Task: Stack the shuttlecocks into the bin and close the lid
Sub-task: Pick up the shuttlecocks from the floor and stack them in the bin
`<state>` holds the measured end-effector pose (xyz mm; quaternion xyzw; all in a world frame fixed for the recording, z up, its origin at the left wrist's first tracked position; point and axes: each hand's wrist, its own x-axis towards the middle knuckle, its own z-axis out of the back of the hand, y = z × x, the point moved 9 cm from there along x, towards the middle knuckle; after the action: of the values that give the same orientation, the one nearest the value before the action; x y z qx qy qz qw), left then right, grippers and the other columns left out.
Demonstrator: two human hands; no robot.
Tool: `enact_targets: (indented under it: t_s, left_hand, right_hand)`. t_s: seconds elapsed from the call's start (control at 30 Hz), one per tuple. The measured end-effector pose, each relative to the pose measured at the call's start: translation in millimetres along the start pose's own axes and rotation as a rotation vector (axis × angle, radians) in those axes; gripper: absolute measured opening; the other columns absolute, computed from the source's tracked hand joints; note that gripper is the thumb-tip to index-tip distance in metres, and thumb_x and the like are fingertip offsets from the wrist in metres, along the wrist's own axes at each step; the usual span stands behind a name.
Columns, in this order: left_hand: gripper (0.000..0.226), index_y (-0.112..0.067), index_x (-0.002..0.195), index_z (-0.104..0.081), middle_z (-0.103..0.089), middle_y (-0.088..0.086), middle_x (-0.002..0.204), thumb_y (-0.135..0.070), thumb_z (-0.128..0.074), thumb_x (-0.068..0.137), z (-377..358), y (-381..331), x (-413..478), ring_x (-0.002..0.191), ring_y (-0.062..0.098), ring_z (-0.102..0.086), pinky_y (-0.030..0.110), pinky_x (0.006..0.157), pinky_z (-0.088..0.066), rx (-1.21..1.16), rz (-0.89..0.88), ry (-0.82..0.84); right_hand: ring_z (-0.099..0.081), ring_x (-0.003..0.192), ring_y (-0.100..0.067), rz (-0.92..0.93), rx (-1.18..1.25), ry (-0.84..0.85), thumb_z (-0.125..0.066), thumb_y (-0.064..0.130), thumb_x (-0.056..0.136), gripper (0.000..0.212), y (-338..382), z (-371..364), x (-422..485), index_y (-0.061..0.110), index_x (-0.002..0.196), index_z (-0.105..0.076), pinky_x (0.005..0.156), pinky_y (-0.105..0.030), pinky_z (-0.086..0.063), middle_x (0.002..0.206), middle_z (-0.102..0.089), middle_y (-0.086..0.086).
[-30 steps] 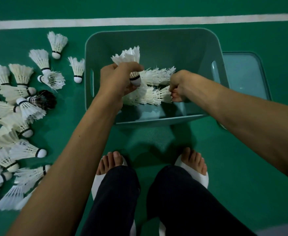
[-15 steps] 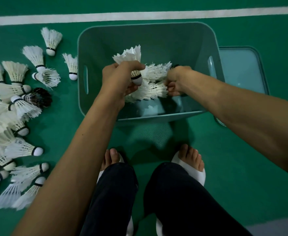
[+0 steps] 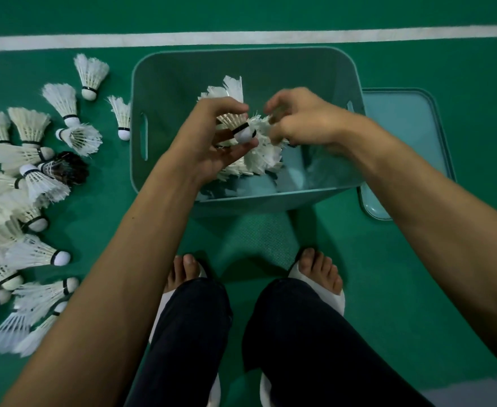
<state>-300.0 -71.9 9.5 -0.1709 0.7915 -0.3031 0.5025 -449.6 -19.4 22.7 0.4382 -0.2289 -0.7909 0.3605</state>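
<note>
A teal bin (image 3: 165, 83) stands open on the green floor ahead of my feet. Over its middle my left hand (image 3: 212, 142) grips a white shuttlecock (image 3: 235, 113), cork end towards me, feathers pointing away. My right hand (image 3: 303, 118) is just to the right of it, blurred, with its fingers curled on the feathers of a stacked row of shuttlecocks (image 3: 259, 160) that reaches down into the bin. The bin's lid (image 3: 403, 136) lies flat on the floor to the right of the bin.
Several loose white shuttlecocks (image 3: 30, 201) and one dark shuttlecock (image 3: 68, 168) lie scattered on the floor left of the bin. A white court line (image 3: 241, 39) runs behind it. My feet in white slippers (image 3: 317, 277) stand close to the bin's near wall.
My right hand has lifted from low inside the bin up to the level of my left hand, and the stacked row has risen with it. My left hand still holds its shuttlecock.
</note>
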Motion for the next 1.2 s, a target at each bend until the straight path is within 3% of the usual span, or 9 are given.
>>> enact_targets:
  t_s: [0.13,0.3,0.37,0.47,0.63,0.83,0.93,1.03,1.2]
  left_hand:
    - [0.023,-0.001,0.102,-0.067,-0.069,0.017,0.094,-0.013,-0.07,0.082,1,1,-3,0.077,0.031,-0.072,0.041,0.09,-0.063,-0.053,0.051,0.029]
    - [0.038,0.003,0.117,-0.069,-0.066,0.018,0.105,-0.013,-0.073,0.082,4,1,-2,0.086,0.031,-0.071,0.045,0.085,-0.064,-0.078,0.055,0.048]
    - [0.035,0.001,0.115,-0.068,-0.069,0.015,0.107,-0.011,-0.077,0.083,10,-4,0,0.086,0.027,-0.073,0.04,0.081,-0.065,0.065,-0.01,0.008]
    - [0.02,-0.006,0.093,-0.071,-0.075,0.012,0.103,-0.011,-0.085,0.08,26,-20,1,0.083,0.022,-0.074,0.036,0.077,-0.065,0.589,-0.198,-0.164]
    - [0.029,-0.015,0.081,-0.075,-0.071,0.004,0.082,-0.03,-0.095,0.068,30,-29,-7,0.089,0.026,-0.068,0.033,0.079,-0.054,1.219,-0.308,-0.274]
    - [0.046,-0.013,0.067,-0.05,-0.058,0.006,0.074,-0.024,-0.094,0.069,33,-18,0,0.082,0.032,-0.062,0.034,0.065,-0.042,1.339,-0.293,-0.265]
    - [0.039,-0.013,0.072,-0.053,-0.059,0.006,0.078,-0.021,-0.091,0.07,29,-20,9,0.084,0.032,-0.063,0.035,0.067,-0.042,1.358,-0.302,-0.261]
    - [0.026,-0.011,0.092,-0.07,-0.065,0.003,0.085,-0.016,-0.087,0.073,17,-22,15,0.086,0.03,-0.065,0.035,0.071,-0.047,1.365,-0.347,-0.243]
    - [0.029,-0.009,0.103,-0.073,-0.066,0.007,0.09,-0.011,-0.085,0.076,-1,-17,17,0.09,0.03,-0.065,0.037,0.08,-0.055,1.382,-0.39,-0.169]
  right_hand:
    - [-0.072,0.091,-0.028,-0.367,0.151,0.047,-0.072,0.019,0.091,0.035,-41,-5,-6,0.002,0.119,-0.059,0.083,-0.039,-0.062,0.109,-0.069,-0.016]
    - [-0.068,0.076,-0.021,-0.369,0.424,-0.116,-0.073,0.011,0.089,0.011,-41,8,-7,0.008,0.094,-0.064,0.065,-0.031,-0.06,0.094,-0.069,-0.009]
    - [-0.07,0.074,-0.025,-0.283,0.103,-0.383,-0.075,0.011,0.084,0.017,-34,44,-12,0.005,0.097,-0.067,0.065,-0.033,-0.059,0.097,-0.073,-0.013]
    - [-0.064,0.11,-0.04,-0.194,-0.518,-0.59,-0.068,0.015,0.086,0.037,-6,67,-29,0.004,0.12,-0.061,0.087,-0.042,-0.052,0.123,-0.065,-0.019]
    - [-0.062,0.116,-0.041,-0.158,-0.743,-0.457,-0.064,0.004,0.089,0.036,3,27,-20,0.001,0.124,-0.059,0.09,-0.044,-0.052,0.123,-0.064,-0.021]
    - [-0.074,0.078,-0.037,-0.426,-0.248,-0.295,-0.056,-0.002,0.097,0.003,-48,5,11,-0.003,0.094,-0.057,0.069,-0.04,-0.063,0.108,-0.067,-0.022]
    - [-0.076,0.075,-0.037,-0.534,0.03,-0.202,-0.058,-0.001,0.098,0.018,-72,-9,23,-0.006,0.116,-0.059,0.07,-0.045,-0.064,0.099,-0.073,-0.026]
    - [-0.074,0.069,-0.033,-0.575,0.169,-0.17,-0.055,-0.003,0.099,0.007,-82,-14,29,-0.002,0.105,-0.059,0.063,-0.045,-0.063,0.097,-0.073,-0.022]
    - [-0.065,0.082,-0.03,-0.326,-0.29,-0.309,-0.067,0.016,0.093,0.015,-38,24,16,0.004,0.092,-0.058,0.078,-0.035,-0.057,0.094,-0.064,-0.011]
